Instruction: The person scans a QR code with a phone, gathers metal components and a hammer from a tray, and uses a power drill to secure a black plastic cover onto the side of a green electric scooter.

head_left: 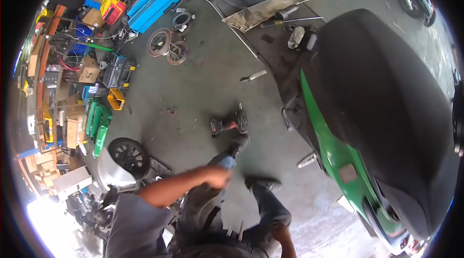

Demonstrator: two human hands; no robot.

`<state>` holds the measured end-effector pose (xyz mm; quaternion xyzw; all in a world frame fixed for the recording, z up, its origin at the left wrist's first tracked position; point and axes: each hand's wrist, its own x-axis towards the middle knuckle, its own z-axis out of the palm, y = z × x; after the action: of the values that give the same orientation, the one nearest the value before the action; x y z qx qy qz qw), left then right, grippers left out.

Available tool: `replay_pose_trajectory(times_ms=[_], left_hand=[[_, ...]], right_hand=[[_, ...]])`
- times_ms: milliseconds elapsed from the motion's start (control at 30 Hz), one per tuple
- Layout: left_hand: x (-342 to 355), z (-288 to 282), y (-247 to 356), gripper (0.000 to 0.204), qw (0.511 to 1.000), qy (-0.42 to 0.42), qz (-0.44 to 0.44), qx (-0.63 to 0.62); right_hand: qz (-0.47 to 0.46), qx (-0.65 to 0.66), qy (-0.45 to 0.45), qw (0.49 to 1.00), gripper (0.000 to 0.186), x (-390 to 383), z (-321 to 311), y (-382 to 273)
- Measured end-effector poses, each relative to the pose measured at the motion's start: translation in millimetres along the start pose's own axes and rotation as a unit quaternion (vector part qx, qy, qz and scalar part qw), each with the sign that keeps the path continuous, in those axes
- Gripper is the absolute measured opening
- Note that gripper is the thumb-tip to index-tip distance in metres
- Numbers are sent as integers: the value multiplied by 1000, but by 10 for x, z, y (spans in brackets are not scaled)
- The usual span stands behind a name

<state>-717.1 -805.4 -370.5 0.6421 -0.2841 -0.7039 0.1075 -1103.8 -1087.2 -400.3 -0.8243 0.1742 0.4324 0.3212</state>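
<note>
My left hand point(217, 178) is in front of me above my left leg, smeared by motion, its fingers not clear. Close to my right knee is my right hand point(279, 233), its fingers mostly hidden. A black and red cordless impact driver point(237, 123) rests on the floor just beyond my left shoe. To my right stands a green scooter point(333, 161) with a long black seat point(382, 98). Across its footboard lies a worn metal cover point(270, 12), with a dark-handled tool point(285, 14) and several small parts beside it.
Shelves with boxes point(89, 69) and loose parts line the left side. Two rusty rings point(159, 42) and a blue toolbox point(153, 5) stand at the far left. A black wheel point(129, 158) is near my left. Another motorbike point(416, 1) stands far right.
</note>
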Motion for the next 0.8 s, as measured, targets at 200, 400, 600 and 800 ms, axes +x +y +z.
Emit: replay_pose_trajectory(times_ms=[200,400,600,800], left_hand=[[1287,-2565,-379,25,652,718,199,-139],[1996,-4053,-96,42,599,788,128,-67],[2051,-4458,-49,59,596,800,65,-23],[1663,-3802,-570,61,645,403,529,-376]], right_hand=[[71,-9,288,955,22,1249,-196,517],[189,-26,433,881,30,2012,-64,1086],[187,-35,611,769,23,2412,-232,573],[27,41,478,877,16,2498,-106,167]])
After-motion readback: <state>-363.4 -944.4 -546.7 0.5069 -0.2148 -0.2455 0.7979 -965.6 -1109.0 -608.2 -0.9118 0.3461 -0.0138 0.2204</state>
